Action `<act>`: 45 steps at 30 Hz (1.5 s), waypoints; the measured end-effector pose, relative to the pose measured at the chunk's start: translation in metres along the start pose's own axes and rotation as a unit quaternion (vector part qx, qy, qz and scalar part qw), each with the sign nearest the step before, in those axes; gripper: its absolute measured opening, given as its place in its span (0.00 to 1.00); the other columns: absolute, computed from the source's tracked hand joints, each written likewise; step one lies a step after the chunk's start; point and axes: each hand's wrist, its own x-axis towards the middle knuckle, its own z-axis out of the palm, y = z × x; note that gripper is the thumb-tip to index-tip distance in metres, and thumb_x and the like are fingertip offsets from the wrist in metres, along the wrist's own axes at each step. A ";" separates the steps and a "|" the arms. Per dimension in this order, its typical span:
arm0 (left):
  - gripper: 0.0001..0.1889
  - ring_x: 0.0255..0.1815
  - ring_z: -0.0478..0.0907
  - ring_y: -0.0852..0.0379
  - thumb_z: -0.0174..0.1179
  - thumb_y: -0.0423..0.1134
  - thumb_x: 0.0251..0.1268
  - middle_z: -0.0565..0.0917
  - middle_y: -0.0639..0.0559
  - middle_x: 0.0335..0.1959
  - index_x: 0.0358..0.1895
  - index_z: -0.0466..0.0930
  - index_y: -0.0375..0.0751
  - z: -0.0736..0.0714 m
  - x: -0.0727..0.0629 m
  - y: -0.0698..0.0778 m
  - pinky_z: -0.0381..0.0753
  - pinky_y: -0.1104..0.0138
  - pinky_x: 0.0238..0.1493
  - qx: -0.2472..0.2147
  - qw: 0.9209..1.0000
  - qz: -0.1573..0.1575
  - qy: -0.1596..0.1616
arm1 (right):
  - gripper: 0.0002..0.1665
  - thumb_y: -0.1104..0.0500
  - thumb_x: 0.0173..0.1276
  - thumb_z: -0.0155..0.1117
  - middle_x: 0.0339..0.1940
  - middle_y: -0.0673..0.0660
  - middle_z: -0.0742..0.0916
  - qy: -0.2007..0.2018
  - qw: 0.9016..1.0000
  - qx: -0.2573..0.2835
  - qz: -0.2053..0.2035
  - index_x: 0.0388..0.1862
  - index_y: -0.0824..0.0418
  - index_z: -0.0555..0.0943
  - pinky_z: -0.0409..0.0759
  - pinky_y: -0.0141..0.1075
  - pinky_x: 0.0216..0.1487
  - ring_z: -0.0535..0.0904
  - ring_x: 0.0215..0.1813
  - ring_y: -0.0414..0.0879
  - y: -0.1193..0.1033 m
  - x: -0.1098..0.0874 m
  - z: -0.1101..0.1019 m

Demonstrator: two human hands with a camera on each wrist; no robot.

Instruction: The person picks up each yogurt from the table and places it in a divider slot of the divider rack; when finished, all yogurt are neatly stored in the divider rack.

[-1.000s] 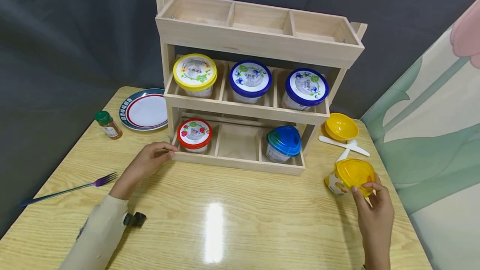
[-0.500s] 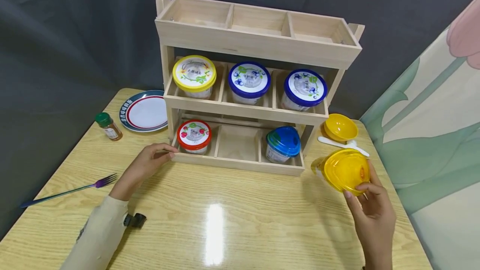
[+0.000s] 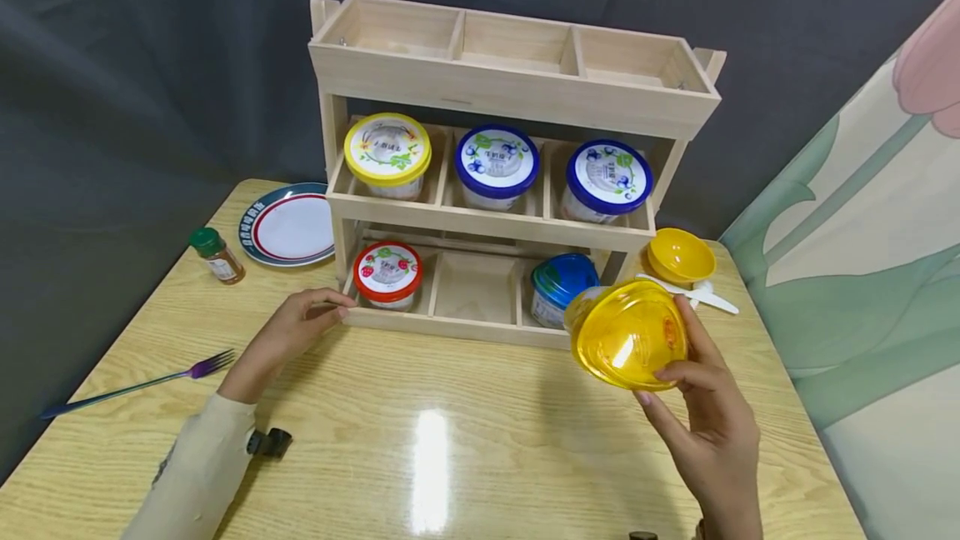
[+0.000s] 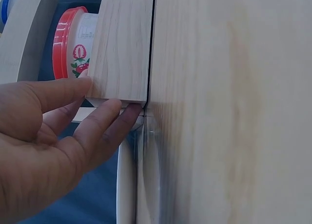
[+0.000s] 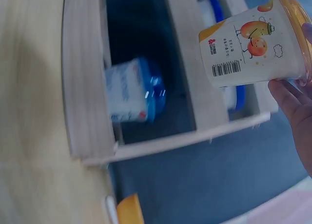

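My right hand (image 3: 705,415) grips a white tub with a translucent yellow lid (image 3: 630,336), thumb and fingers at the lid's rim. The tub is tilted above the table, lid towards the head camera. In the right wrist view, fruit drawings and a barcode show on the tub's side. At the lower left corner of the wooden shelf (image 3: 487,107), my left hand (image 3: 296,332) holds the end of the bottom tray, fingertips on its wood. Near that hand sits a red-lidded tub (image 3: 387,273). A blue-lidded tub (image 3: 562,282) in the bottom right compartment is partly hidden behind the yellow-lidded one.
The middle tier holds a yellow-lidded tub (image 3: 387,152) and two dark-blue-lidded tubs. Left of the shelf are a plate (image 3: 292,227), a green-capped spice jar (image 3: 217,257) and a fork (image 3: 150,382). A yellow bowl (image 3: 681,255) and white plastic cutlery (image 3: 716,300) lie at right.
My right hand has lifted the yellow-lidded tub and carried it left towards the shelf, tipping its lid further towards the head camera. My left hand has stayed at the shelf corner.
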 end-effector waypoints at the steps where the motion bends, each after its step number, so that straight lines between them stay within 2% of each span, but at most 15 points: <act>1: 0.15 0.70 0.76 0.28 0.56 0.33 0.87 0.77 0.28 0.72 0.63 0.82 0.26 0.000 0.000 0.000 0.76 0.44 0.67 0.000 1.000 -0.002 -0.001 | 0.22 0.68 0.72 0.76 0.84 0.73 0.67 -0.006 1.000 0.004 -0.007 0.43 0.85 0.73 0.77 0.37 0.70 0.66 0.84 0.58 0.000 0.003 0.003; 6: 0.15 0.71 0.75 0.27 0.55 0.33 0.87 0.76 0.28 0.72 0.64 0.82 0.26 -0.001 -0.001 -0.001 0.75 0.42 0.68 -0.006 1.000 -0.011 -0.004 | 0.25 0.62 0.74 0.76 0.84 0.73 0.68 -0.034 0.999 0.006 -0.026 0.42 0.84 0.74 0.75 0.40 0.73 0.66 0.85 0.59 0.001 0.018 0.021; 9: 0.15 0.71 0.75 0.28 0.55 0.33 0.87 0.78 0.28 0.71 0.63 0.82 0.26 -0.001 -0.001 0.000 0.75 0.42 0.69 -0.007 1.000 -0.013 -0.003 | 0.25 0.60 0.75 0.75 0.85 0.71 0.68 -0.043 0.999 -0.011 -0.016 0.43 0.82 0.75 0.75 0.39 0.73 0.66 0.85 0.57 0.004 0.026 0.033; 14: 0.14 0.72 0.75 0.28 0.55 0.32 0.87 0.78 0.28 0.71 0.63 0.82 0.26 -0.001 0.000 0.000 0.75 0.42 0.69 -0.004 1.000 -0.008 0.000 | 0.18 0.66 0.75 0.74 0.85 0.68 0.67 -0.046 0.998 -0.034 0.013 0.45 0.80 0.76 0.77 0.37 0.71 0.66 0.84 0.55 0.017 0.040 0.051; 18: 0.14 0.72 0.74 0.29 0.55 0.32 0.87 0.78 0.28 0.70 0.62 0.82 0.26 0.000 0.000 0.001 0.73 0.41 0.71 -0.009 1.000 -0.007 -0.004 | 0.12 0.76 0.72 0.72 0.86 0.66 0.67 -0.060 0.996 -0.047 0.035 0.46 0.76 0.76 0.77 0.37 0.72 0.66 0.85 0.55 0.036 0.046 0.064; 22: 0.14 0.73 0.74 0.29 0.55 0.32 0.87 0.78 0.28 0.70 0.62 0.82 0.26 0.000 0.000 0.001 0.73 0.40 0.71 -0.008 1.000 -0.006 -0.004 | 0.16 0.84 0.66 0.70 0.86 0.64 0.67 -0.084 0.994 -0.060 0.041 0.47 0.72 0.78 0.77 0.38 0.72 0.66 0.84 0.57 0.062 0.048 0.078; 27: 0.14 0.72 0.74 0.29 0.55 0.32 0.87 0.78 0.29 0.70 0.63 0.82 0.26 0.001 0.002 0.002 0.75 0.42 0.70 -0.004 1.000 0.001 -0.003 | 0.19 0.83 0.64 0.72 0.86 0.63 0.68 -0.102 0.990 -0.093 0.037 0.48 0.68 0.80 0.78 0.37 0.70 0.68 0.83 0.63 0.092 0.041 0.092; 29: 0.14 0.72 0.74 0.30 0.55 0.32 0.87 0.78 0.29 0.70 0.62 0.82 0.26 0.001 0.002 0.003 0.75 0.42 0.70 -0.003 1.000 0.004 -0.003 | 0.18 0.81 0.66 0.73 0.86 0.62 0.68 -0.107 0.988 -0.101 0.046 0.48 0.67 0.81 0.79 0.41 0.70 0.68 0.82 0.65 0.100 0.038 0.096; 32: 0.14 0.72 0.74 0.29 0.55 0.31 0.87 0.78 0.28 0.70 0.62 0.82 0.25 0.000 0.002 0.002 0.74 0.41 0.70 -0.005 1.000 0.009 -0.002 | 0.15 0.76 0.69 0.74 0.86 0.63 0.68 -0.101 0.985 -0.121 0.076 0.48 0.66 0.81 0.79 0.50 0.69 0.69 0.81 0.68 0.111 0.034 0.104; 35: 0.14 0.73 0.73 0.29 0.54 0.31 0.87 0.78 0.28 0.70 0.62 0.82 0.25 0.000 0.001 0.001 0.74 0.41 0.70 -0.009 1.000 0.010 -0.003 | 0.12 0.72 0.72 0.75 0.85 0.65 0.69 -0.084 0.979 -0.138 0.127 0.49 0.65 0.81 0.81 0.57 0.67 0.69 0.81 0.68 0.118 0.033 0.113; 40: 0.14 0.73 0.74 0.30 0.54 0.32 0.87 0.79 0.29 0.69 0.62 0.82 0.26 0.000 0.001 0.001 0.74 0.41 0.71 -0.011 1.000 0.009 -0.003 | 0.10 0.70 0.76 0.71 0.85 0.68 0.68 -0.055 0.971 -0.095 0.213 0.51 0.67 0.79 0.83 0.56 0.65 0.71 0.79 0.68 0.124 0.033 0.124; 42: 0.14 0.73 0.74 0.30 0.54 0.31 0.87 0.79 0.29 0.69 0.62 0.83 0.26 0.000 0.000 0.001 0.73 0.40 0.71 -0.009 1.000 0.008 -0.002 | 0.10 0.71 0.76 0.70 0.85 0.70 0.67 -0.045 0.969 -0.078 0.228 0.51 0.69 0.78 0.82 0.56 0.65 0.73 0.78 0.69 0.126 0.034 0.128; 45: 0.14 0.73 0.73 0.29 0.55 0.32 0.87 0.79 0.28 0.69 0.62 0.83 0.26 0.001 0.000 0.000 0.72 0.38 0.72 -0.009 1.000 0.009 0.000 | 0.11 0.73 0.75 0.70 0.83 0.73 0.68 -0.033 0.968 -0.086 0.235 0.51 0.70 0.78 0.84 0.51 0.64 0.76 0.75 0.69 0.127 0.035 0.132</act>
